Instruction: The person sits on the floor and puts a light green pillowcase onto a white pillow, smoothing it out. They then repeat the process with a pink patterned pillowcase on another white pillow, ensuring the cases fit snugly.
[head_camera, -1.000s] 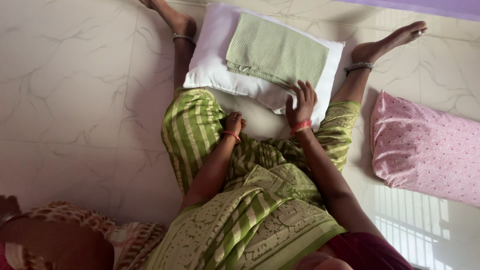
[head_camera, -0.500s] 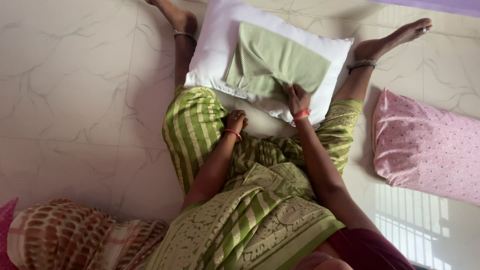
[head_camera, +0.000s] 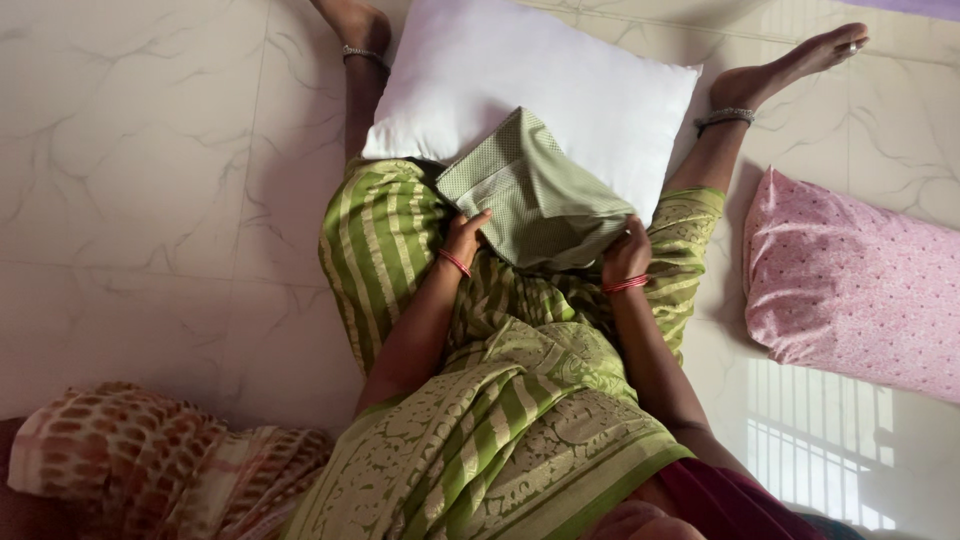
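- The person sits on the floor (head_camera: 150, 200) with legs spread, and a white pillow (head_camera: 560, 90) lies between the legs.
- The left hand (head_camera: 465, 238) is closed on the left edge of the green cover (head_camera: 535, 195), with the fingers curled on the cloth.
- The right hand (head_camera: 625, 255) is closed on the right lower corner of the cover, with the thumb over the cloth.
- The cover hangs between both hands, just above the lap, and it hides the near edge of the pillow.
- Half a second ago the cover was lying flat and half folded on the pillow, and only the right hand was touching it; now it is lifted and pulled toward the body.
- The left hand was resting on the lap before; now it has come up to the cover.
- The pillow shows more of its white top than before.
- A pink pillow (head_camera: 850, 290) lies on the floor at the right, apart from the right leg.
- A brown patterned cloth (head_camera: 130, 450) lies at the lower left.
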